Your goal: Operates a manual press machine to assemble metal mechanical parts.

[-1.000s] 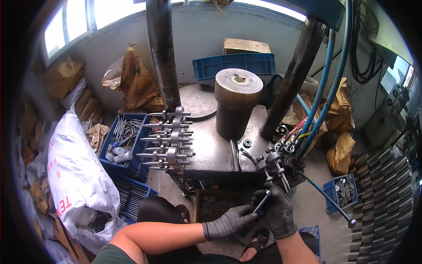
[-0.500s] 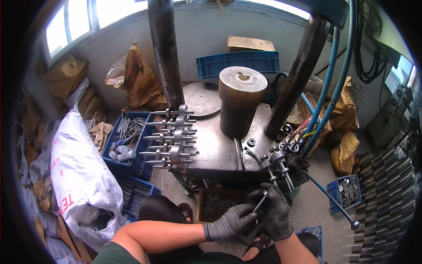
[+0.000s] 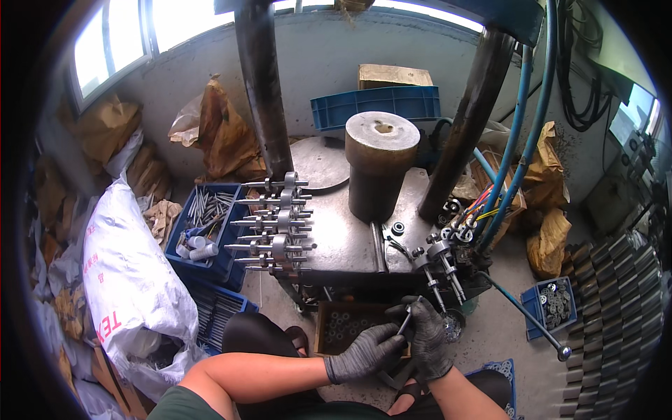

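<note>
Both my hands wear dark grey gloves and meet below the steel press table point(image 3: 343, 241). My left hand point(image 3: 364, 352) and my right hand point(image 3: 427, 336) together hold a thin metal shaft point(image 3: 405, 320) that points up toward the table's front edge. Just beneath them lies a brown box of small metal rings point(image 3: 343, 325). A row of finished shafts with discs point(image 3: 276, 224) rests on the table's left side. Several more shafts point(image 3: 441, 269) hang at the table's right front corner. A thick steel cylinder point(image 3: 381, 164) stands at the table's middle.
A blue crate of metal rods point(image 3: 203, 224) sits left of the table, beside a white sack point(image 3: 126, 280). Two dark press columns point(image 3: 262, 84) rise behind. Blue hoses point(image 3: 521, 126) run down at right. A small blue bin of washers point(image 3: 556, 304) and stacked dark parts point(image 3: 616, 308) lie right.
My view has shifted slightly, so the table sits higher and closer. Both hands stay together on the shaft, lifted a little toward the table's front edge.
</note>
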Available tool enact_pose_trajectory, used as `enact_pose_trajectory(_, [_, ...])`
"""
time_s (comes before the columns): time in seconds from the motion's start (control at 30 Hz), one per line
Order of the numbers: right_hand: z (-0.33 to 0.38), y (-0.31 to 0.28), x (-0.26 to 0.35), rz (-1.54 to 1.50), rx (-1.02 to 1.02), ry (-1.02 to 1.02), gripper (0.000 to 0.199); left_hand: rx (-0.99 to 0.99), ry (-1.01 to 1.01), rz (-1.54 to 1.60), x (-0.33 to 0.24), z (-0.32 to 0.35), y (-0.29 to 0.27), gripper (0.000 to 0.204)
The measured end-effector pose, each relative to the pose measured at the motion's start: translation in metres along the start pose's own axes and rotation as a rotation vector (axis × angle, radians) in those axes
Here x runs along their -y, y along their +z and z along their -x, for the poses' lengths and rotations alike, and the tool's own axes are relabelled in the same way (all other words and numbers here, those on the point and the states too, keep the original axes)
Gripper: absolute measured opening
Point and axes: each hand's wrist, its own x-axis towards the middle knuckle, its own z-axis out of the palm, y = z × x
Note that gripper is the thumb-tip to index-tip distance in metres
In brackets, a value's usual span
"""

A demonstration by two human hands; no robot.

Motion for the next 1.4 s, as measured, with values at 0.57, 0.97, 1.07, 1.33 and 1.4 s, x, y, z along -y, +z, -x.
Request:
enact_pose_trajectory(0.57, [-0.017,0.034,0.048,0.46,0.15,-0.147,0.019,-0.404,0.328,-0.322,-0.016,-0.019,-0.028,0.031])
enact_pose_trajectory(0.97, [-0.145,0.082,0.017,0.908,0.178,-0.598,0.022,-0.855,0.149,0.119,0.019,-0.046,-0.044,0.036])
enact_pose_trajectory(1.07, [-0.154,0.092,0.003,0.529,0.137,-0.257,0.023,-0.905,0.159,0.03,0.02,-0.046,-0.051,0.036])
enact_pose_trajectory(1.33, [-0.158,0.107,0.01,0.433,0.12,-0.217,0.024,-0.902,0.144,0.08,0.01,-0.048,-0.054,0.038])
enact_pose_trajectory(1.4, [-0.143,0.12,0.021,0.408,0.107,-0.478,0.023,-0.911,0.113,0.095,0.005,-0.045,-0.051,0.038])
